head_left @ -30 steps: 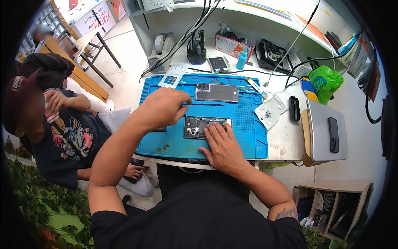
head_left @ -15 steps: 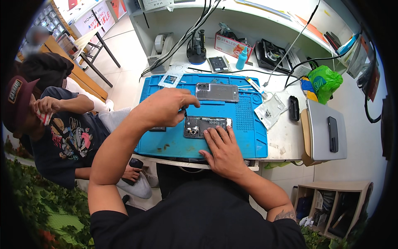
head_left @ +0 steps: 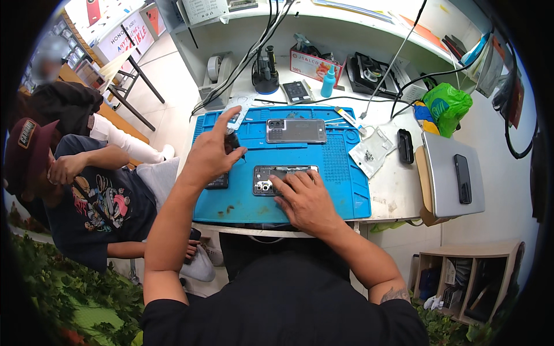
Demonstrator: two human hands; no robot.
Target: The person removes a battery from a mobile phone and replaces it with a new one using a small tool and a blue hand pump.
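An opened phone (head_left: 263,183) lies on the blue repair mat (head_left: 248,211), its inner parts bare around the camera end. My right hand (head_left: 309,202) rests over its right part, fingers apart and pressing on it, thumb by the near edge; they hide much of the inside. Up and to the left, my left hand (head_left: 210,154) hovers above the mat, index finger pointing out. Some small dark thing (head_left: 232,142) sits between its thumb and curled fingers; I cannot make out its kind. A phone back cover (head_left: 296,131) with a camera window lies beyond the opened phone.
Left of the phone lies a dark flat piece (head_left: 218,182). A clear bag (head_left: 370,153), black case (head_left: 405,146) and laptop (head_left: 444,202) with a phone (head_left: 462,179) are at right. Behind stand a blue bottle (head_left: 329,82) and screwdriver stand (head_left: 265,75). A person (head_left: 109,190) sits at left.
My left hand has drawn back left from the opened phone, its index finger now stretched out. My right hand has shifted left along the phone, index finger closer to the camera end.
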